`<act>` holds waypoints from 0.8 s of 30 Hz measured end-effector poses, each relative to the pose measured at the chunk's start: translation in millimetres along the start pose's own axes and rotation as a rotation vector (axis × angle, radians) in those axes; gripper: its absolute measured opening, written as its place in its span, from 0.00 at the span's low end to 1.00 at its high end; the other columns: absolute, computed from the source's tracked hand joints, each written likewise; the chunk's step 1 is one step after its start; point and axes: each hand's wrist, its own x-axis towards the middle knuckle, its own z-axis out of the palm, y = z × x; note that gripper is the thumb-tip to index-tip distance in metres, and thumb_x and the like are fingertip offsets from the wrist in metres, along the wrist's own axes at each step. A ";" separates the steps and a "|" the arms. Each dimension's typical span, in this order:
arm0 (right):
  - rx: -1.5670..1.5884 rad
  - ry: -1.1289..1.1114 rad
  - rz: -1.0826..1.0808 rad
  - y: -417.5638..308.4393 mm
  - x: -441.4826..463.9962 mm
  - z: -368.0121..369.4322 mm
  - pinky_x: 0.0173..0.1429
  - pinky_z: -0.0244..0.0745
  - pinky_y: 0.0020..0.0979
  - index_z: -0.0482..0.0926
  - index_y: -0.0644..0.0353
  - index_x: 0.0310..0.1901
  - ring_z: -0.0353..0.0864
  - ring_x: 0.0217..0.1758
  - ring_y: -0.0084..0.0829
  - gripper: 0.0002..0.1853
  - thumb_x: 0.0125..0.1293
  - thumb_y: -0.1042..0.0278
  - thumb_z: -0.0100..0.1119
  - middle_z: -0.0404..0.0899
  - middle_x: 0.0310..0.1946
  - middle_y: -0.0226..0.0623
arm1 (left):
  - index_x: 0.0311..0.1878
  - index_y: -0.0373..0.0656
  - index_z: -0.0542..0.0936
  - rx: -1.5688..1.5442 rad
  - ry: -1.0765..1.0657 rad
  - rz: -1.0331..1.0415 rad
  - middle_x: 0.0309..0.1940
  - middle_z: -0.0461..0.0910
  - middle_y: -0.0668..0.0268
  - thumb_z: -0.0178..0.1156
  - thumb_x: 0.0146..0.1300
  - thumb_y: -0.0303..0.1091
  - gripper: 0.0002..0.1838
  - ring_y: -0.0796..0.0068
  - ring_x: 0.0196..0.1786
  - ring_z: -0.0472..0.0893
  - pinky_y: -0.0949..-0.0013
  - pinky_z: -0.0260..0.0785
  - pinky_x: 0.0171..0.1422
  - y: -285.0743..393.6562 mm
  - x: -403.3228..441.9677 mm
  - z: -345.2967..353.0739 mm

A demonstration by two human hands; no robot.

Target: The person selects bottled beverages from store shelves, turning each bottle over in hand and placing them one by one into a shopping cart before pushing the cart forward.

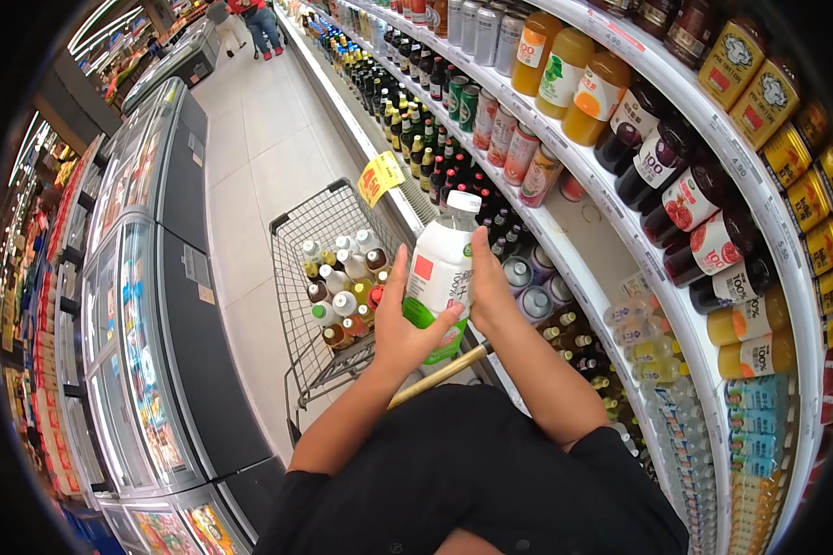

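Observation:
Between my two hands is a white-and-green plastic drink bottle [432,270] with a white cap, held slightly tilted above the cart handle. My left hand [407,322] is wrapped around its left side, with the thumb across the front. My right hand [491,282] grips the right side, fingers partly hidden behind the bottle. Below and beyond it stands a wire shopping cart [292,268]. Several capped bottles [344,303] stand close together inside the cart. The cart's handle [440,375] runs beneath my forearms.
Drink shelves [657,180] curve along my right, with juice bottles [565,74], cans [518,153] and cartons [768,102]. A yellow price sign [380,178] juts out near the cart. Glass-topped freezers [139,342] line the left. People [250,23] stand far down the tiled aisle [241,176].

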 end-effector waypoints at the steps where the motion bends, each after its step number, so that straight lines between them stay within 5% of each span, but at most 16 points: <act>1: 0.050 0.003 0.076 2.4 2.9 -4.7 0.67 0.77 0.36 0.73 0.64 0.69 0.83 0.62 0.30 0.39 0.79 0.32 0.51 0.82 0.61 0.41 | 0.84 0.32 0.54 -0.010 -0.011 -0.075 0.68 0.77 0.47 0.79 0.57 0.34 0.57 0.60 0.69 0.79 0.59 0.68 0.75 5.9 -1.1 1.3; 7: 0.004 0.011 -0.012 5.1 -1.4 -12.1 0.62 0.80 0.34 0.78 0.64 0.64 0.86 0.56 0.30 0.38 0.79 0.31 0.49 0.85 0.55 0.41 | 0.81 0.30 0.60 0.166 0.056 0.102 0.64 0.80 0.49 0.82 0.53 0.35 0.55 0.61 0.67 0.81 0.60 0.72 0.72 -10.7 -2.0 11.4; 24: -0.173 0.120 -0.084 3.9 -1.5 -6.9 0.56 0.77 0.30 0.82 0.64 0.57 0.82 0.49 0.23 0.30 0.79 0.39 0.59 0.85 0.47 0.35 | 0.80 0.30 0.63 0.025 -0.072 0.038 0.70 0.77 0.49 0.79 0.56 0.34 0.51 0.61 0.71 0.77 0.60 0.67 0.77 -37.4 1.9 10.1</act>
